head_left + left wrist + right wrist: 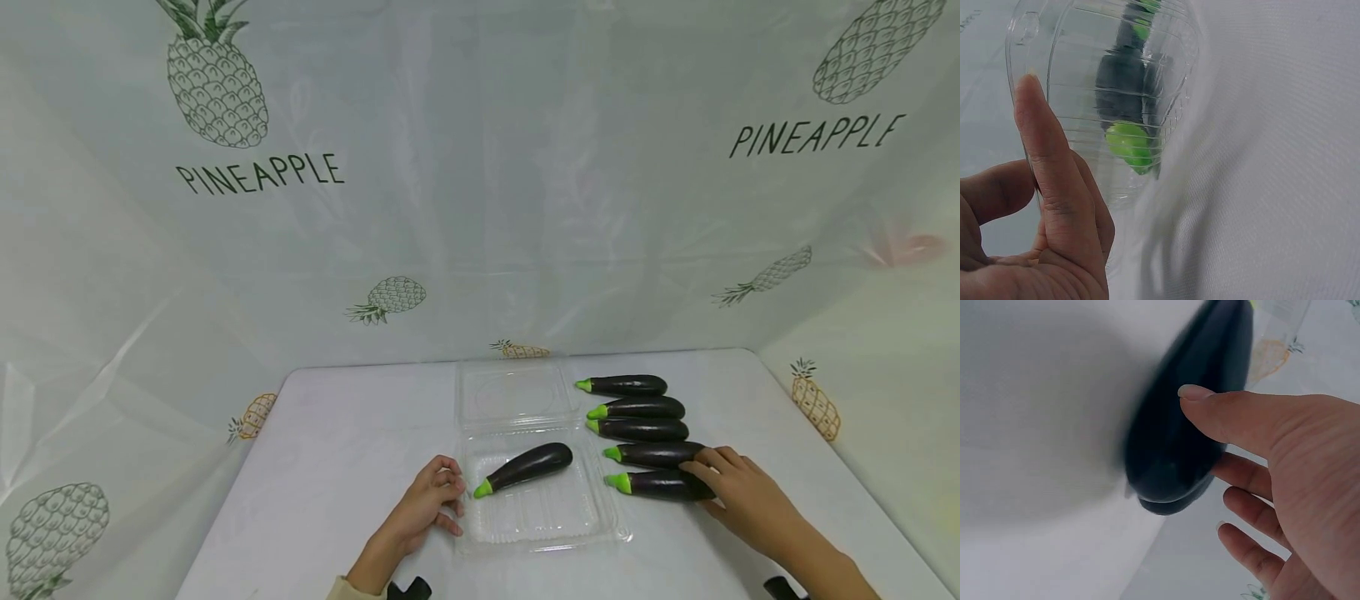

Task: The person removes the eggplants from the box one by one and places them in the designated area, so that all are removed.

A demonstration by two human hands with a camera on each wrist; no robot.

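A hinged clear plastic container (540,537) lies unfolded on the table, its lid part (513,396) toward the back. One dark eggplant (532,465) with a green stem end rests slantwise in its base. My left hand (431,504) is at the container's left rim; in the left wrist view the rim passes between thumb and index finger (1044,144). To the right, several eggplants (637,429) lie in a column, green ends leftward. My right hand (742,500) pinches the rounded end of the nearest eggplant (1179,437) between thumb (1229,415) and index finger; the other fingers are loosely bent.
The white table (345,450) has a back edge against a pale sheet (495,183) printed with pineapples. That sheet also hangs at both sides. White tabletop shows left of the container.
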